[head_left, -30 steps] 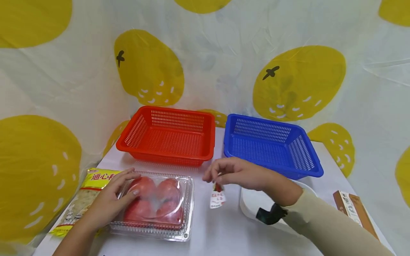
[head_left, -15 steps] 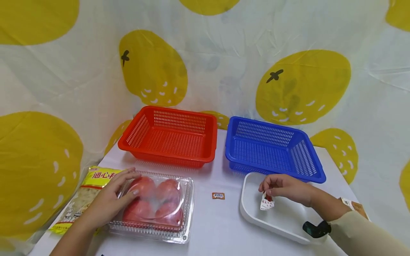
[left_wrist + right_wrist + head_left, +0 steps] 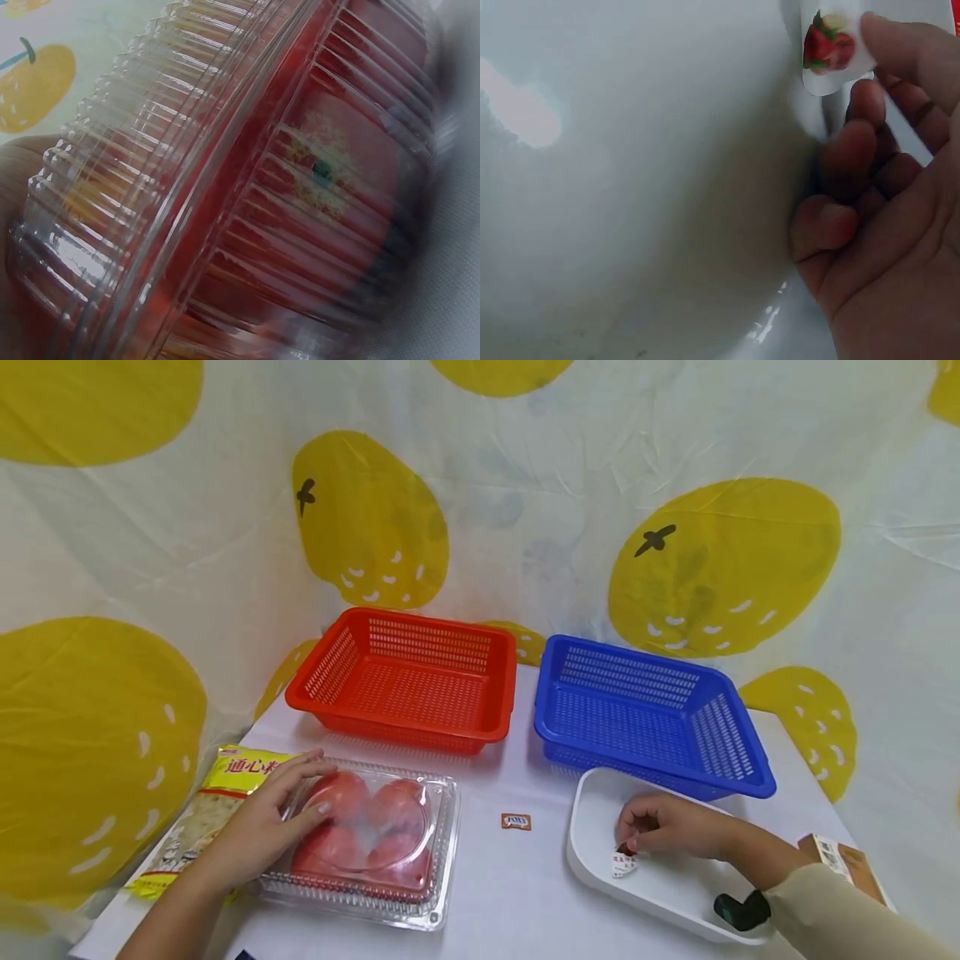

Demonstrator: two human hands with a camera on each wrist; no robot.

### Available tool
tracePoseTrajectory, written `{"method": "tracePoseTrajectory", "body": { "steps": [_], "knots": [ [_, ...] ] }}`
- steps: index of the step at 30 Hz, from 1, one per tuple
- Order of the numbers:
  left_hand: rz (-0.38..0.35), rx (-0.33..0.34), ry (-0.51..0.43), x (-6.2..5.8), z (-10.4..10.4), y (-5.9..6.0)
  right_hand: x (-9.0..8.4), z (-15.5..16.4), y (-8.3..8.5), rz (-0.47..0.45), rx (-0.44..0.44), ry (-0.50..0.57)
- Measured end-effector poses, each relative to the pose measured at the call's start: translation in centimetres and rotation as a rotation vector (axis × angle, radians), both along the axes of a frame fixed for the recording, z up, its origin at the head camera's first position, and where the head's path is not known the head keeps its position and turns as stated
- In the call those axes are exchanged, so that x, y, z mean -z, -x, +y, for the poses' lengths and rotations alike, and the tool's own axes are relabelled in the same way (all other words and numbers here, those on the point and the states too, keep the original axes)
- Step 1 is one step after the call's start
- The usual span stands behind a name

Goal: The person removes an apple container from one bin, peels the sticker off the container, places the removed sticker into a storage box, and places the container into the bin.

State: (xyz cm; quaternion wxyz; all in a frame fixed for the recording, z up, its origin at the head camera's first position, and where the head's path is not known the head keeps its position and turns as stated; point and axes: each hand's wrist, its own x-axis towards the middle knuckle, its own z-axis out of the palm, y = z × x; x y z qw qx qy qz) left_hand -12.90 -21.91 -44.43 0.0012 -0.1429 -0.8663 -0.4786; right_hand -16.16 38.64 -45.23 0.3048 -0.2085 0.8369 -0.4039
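At lower right I see the right hand (image 3: 667, 828) pinching a little card (image 3: 624, 864) over the white tray (image 3: 660, 893), not let go yet, while at lower left the left hand (image 3: 272, 817) rests loose fingers on the clear box (image 3: 441, 875).

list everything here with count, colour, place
Red basket: one, red, back left
Blue basket: one, blue, back right
Plastic box: one, clear, front left
Tomatoes: four visible, red, inside box
Bag: one, mostly yellow, far left
Packet: one, orange, table centre
Tray: one, white, front right
Slip: one, white, over tray
Carton: one, mostly brown, far right
Small pieces: two, dark, right wrist, bottom edge
Table: one, white, beneath
Cloth: one, white and yellow, behind
Left hand: one, touching box
Right hand: one, pinching slip
Sleeve: one, beige, right arm
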Motion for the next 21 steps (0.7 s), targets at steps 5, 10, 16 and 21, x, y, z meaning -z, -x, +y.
{"method": "tracePoseTrajectory", "body": {
  "steps": [5,10,16,21],
  "knots": [
    [-0.023,-0.002,0.006,-0.1,0.0,0.1,-0.3,-0.4,-0.2,0.095,-0.015,-0.113],
    [0.012,0.025,0.043,-0.7,-0.5,0.1,-1.3,-0.6,-0.6,0.148,-0.029,-0.166],
    [0.079,0.078,0.092,-2.8,-2.0,0.9,-4.6,-1.7,-1.5,0.216,-0.053,-0.103],
    [0.087,0.097,0.045,-5.3,-3.0,2.4,-6.6,-4.4,-2.6,0.281,-0.074,0.033]
  ]
}}
